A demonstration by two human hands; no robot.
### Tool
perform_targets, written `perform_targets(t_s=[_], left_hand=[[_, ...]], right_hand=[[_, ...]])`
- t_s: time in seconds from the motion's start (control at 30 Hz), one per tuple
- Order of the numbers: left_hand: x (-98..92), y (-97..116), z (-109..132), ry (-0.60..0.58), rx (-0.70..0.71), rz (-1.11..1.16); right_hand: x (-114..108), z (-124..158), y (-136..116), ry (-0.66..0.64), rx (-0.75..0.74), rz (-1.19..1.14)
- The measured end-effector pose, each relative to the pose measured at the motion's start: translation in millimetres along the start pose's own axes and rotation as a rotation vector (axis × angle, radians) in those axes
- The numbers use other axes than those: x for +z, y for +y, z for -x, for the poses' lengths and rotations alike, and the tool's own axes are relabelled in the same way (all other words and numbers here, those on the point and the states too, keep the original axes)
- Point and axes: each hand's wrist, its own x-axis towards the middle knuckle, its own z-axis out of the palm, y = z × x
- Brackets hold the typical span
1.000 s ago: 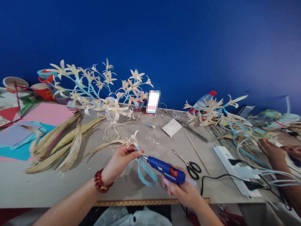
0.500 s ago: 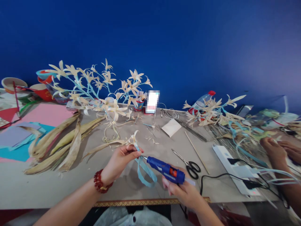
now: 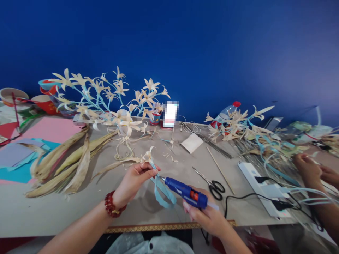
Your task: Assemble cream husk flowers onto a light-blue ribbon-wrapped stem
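Cluttered counter: left hand pinches a husk flower just above it, right hand wraps a glue gun. With the nozzle nearly touching those fingertips, hot glue could burn them.

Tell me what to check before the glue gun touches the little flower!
1. Left hand pinching the husk flower at its base: ok.
2. Right hand has a full grip on the glue gun: ok.
3. Nozzle aimed at the pinched spot: ok.
4. Nozzle away from the left fingertips: not ok, it sits right beside them.
5. Glue hot enough: cannot tell.
6. Scissors out of the way: ok, flat on the table, apart from both hands.
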Motion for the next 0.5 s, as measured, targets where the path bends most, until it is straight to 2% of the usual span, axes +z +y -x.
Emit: perform_targets(t_s=[0.17,0.33,0.5], left_hand=[[0.5,2,1,0.015,-0.006,-0.005],[0.6,3,1,0.031,-0.005,-0.014],[0.1,2,1,0.030,0.001,-0.017]], right_hand=[[-5,-9,-19,-0.082,-0.055,0.004],[-8,-13,-31,-0.162,-0.048,-0.003],[-9,-14,-33,-0.148,-0.051,0.022]])
